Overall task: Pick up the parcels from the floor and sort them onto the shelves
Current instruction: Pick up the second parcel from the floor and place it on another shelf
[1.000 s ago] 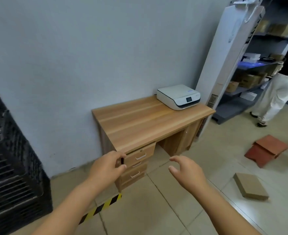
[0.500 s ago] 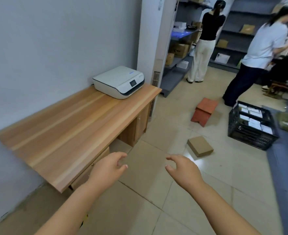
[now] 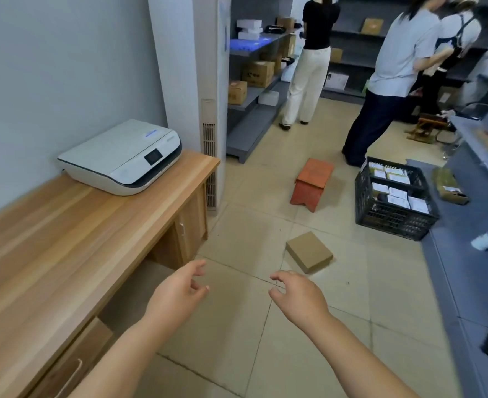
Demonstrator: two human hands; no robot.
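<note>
Cardboard parcel [image 3: 309,252] lay on floor [image 3: 237,326]; left hand [image 3: 176,297] and right hand [image 3: 300,295] empty, fingers loosely spread, probably readying to lift it.

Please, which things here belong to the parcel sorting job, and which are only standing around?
For the job:
- flat cardboard parcel on the floor tiles
- black crate holding small labelled packets
- grey shelves with boxes
- left hand and right hand, both empty

Just lying about:
- printer
- wooden desk
- orange stool
</note>
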